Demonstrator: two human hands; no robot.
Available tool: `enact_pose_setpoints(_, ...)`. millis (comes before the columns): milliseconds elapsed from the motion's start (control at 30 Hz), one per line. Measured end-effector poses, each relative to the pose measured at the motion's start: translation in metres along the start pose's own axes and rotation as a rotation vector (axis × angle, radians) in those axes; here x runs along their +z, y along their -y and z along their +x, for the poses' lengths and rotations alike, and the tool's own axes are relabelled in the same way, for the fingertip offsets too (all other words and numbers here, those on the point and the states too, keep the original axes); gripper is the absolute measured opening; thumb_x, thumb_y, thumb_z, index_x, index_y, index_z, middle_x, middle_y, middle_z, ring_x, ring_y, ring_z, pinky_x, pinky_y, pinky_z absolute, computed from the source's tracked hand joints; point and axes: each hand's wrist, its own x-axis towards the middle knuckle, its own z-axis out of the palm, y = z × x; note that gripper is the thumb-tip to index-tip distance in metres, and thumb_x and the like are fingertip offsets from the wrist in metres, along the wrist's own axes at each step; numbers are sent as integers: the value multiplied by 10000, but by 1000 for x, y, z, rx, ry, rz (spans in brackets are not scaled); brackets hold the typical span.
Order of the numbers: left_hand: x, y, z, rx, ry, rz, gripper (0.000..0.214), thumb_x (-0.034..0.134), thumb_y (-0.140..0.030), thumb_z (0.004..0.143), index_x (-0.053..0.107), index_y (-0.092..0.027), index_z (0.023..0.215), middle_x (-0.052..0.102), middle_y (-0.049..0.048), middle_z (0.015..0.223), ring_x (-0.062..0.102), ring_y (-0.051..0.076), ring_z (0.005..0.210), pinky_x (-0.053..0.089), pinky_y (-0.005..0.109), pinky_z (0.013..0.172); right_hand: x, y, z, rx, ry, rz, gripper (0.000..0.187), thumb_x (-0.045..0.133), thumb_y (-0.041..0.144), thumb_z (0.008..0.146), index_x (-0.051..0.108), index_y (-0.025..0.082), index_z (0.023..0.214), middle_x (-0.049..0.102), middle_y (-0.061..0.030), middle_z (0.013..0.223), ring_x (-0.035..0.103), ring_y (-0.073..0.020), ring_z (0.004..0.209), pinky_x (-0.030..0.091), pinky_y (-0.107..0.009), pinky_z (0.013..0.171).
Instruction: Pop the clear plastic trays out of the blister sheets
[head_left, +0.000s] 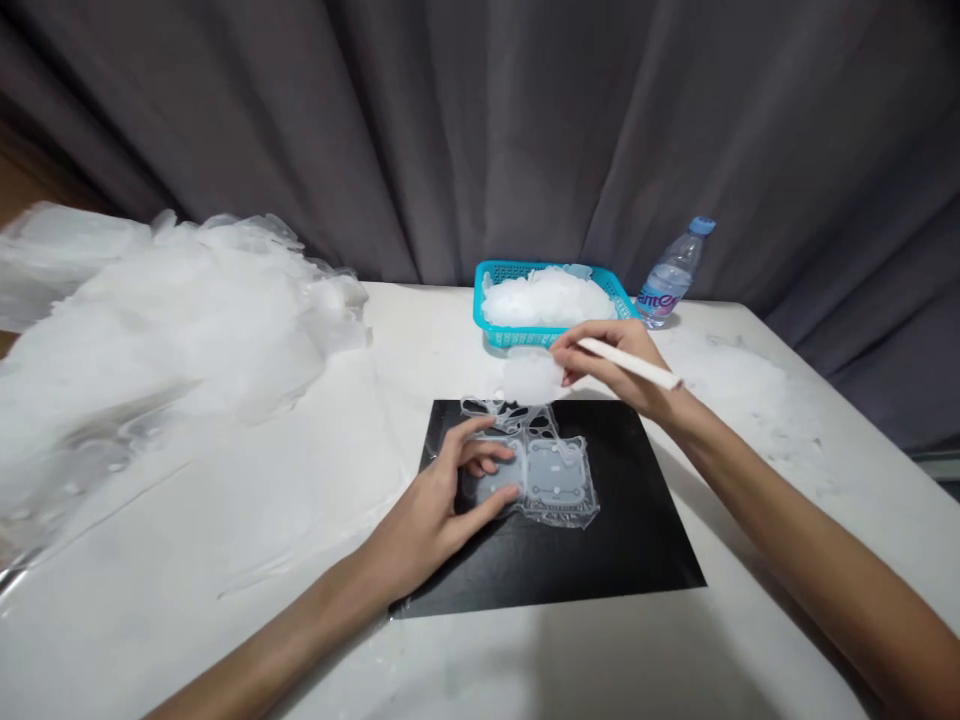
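My left hand point(465, 490) lies with its fingers spread on a clear moulded plastic sheet point(559, 475), pressing its left part. That sheet has rounded square panels and a ragged upper strip with cut-out holes. It rests on a black mat point(600, 560). Beyond the mat's far edge, my right hand point(607, 360) is closed in a pinch on a frosted translucent plastic piece point(531, 377). A slim white stick-like tool point(634, 364) is also in this hand, sticking out towards the wrist; its tip is hidden by the fingers.
A turquoise basket point(478, 300) heaped with white translucent pieces point(551, 298) stands behind my right hand. Right of it is a water bottle point(670, 275). A large pile of translucent plastic sheets point(187, 310) covers the table's left side. A grey curtain point(465, 130) hangs behind the white table point(615, 660).
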Motion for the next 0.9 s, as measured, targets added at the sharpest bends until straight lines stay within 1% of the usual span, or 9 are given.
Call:
enact_pose_setpoints(67, 1, -1, -2, 116, 72, 178, 515, 603, -370, 1056, 374, -309, 1513, 664, 78, 1364, 643, 231, 1235, 509, 422, 1082, -9, -4, 21, -24, -146, 33, 239, 833, 370, 790, 752, 145, 811, 717, -32, 702, 725, -174, 641, 657, -329, 698)
enact_pose_setpoints(167, 2, -5, -2, 393, 208, 423, 424, 552, -323, 1081, 495, -279, 1499, 642, 88, 1464, 594, 271, 1357, 482, 444, 1145, -14, -12, 57, -69, -302, 76, 184, 799, 313, 789, 717, 149, 795, 719, -34, 739, 733, -167, 651, 664, -332, 732)
enact_pose_setpoints(267, 3, -8, -1, 538, 273, 555, 437, 574, -355, 1071, 556, -237, 1492, 629, 94, 1511, 607, 292, 1362, 486, 451, 1156, -8, -16, 92, -149, -320, -66, 142, 682, 286, 867, 710, 147, 879, 735, -45, 767, 749, -170, 684, 650, -316, 742)
enact_pose_setpoints(367, 1, -11, 0, 556, 290, 585, 470, 603, -414, 1051, 585, -246, 1490, 625, 102, 1519, 618, 301, 1359, 510, 447, 1134, 4, -16, 113, -201, -275, -346, 165, 590, 256, 918, 719, 153, 914, 745, -44, 754, 745, -173, 706, 608, -285, 725)
enact_pose_setpoints(433, -1, -12, 0, 557, 301, 592, 489, 618, -451, 1037, 594, -269, 1491, 619, 101, 1525, 619, 311, 1359, 518, 453, 1124, 10, -18, 118, -219, -259, -448, 164, 602, 245, 910, 740, 157, 899, 746, -44, 746, 735, -195, 724, 573, -298, 734)
enact_pose_setpoints(633, -5, -14, 0, 487, 334, 595, 539, 645, -475, 1019, 555, -320, 1527, 574, 60, 1575, 595, 309, 1379, 517, 469, 1128, 16, -24, 124, -265, -264, -662, 119, 655, 211, 897, 763, 170, 864, 773, -102, 887, 686, -285, 958, 459, -438, 981)
enact_pose_setpoints(733, -5, -13, 0, 454, 356, 572, 549, 633, -463, 1027, 520, -343, 1552, 544, 46, 1601, 567, 314, 1404, 505, 492, 1140, 16, -20, 116, -283, -275, -703, 232, 609, 299, 982, 746, 156, 860, 767, -153, 949, 647, -311, 1036, 402, -499, 1062)
enact_pose_setpoints(800, -5, -11, -1, 431, 367, 560, 545, 619, -456, 1035, 507, -357, 1559, 527, 42, 1615, 551, 320, 1417, 497, 512, 1145, 15, -17, 96, -295, -277, -698, 328, 507, 334, 1048, 738, 157, 900, 764, -161, 1013, 646, -306, 1067, 403, -490, 1074)
enact_pose_setpoints(900, -5, -10, 0, 416, 376, 549, 545, 610, -443, 1041, 491, -375, 1569, 503, 41, 1631, 535, 321, 1427, 491, 511, 1148, 10, -18, 39, -313, -189, -656, 333, 422, 293, 1078, 728, 192, 991, 772, -84, 994, 691, -232, 1012, 476, -377, 1005)
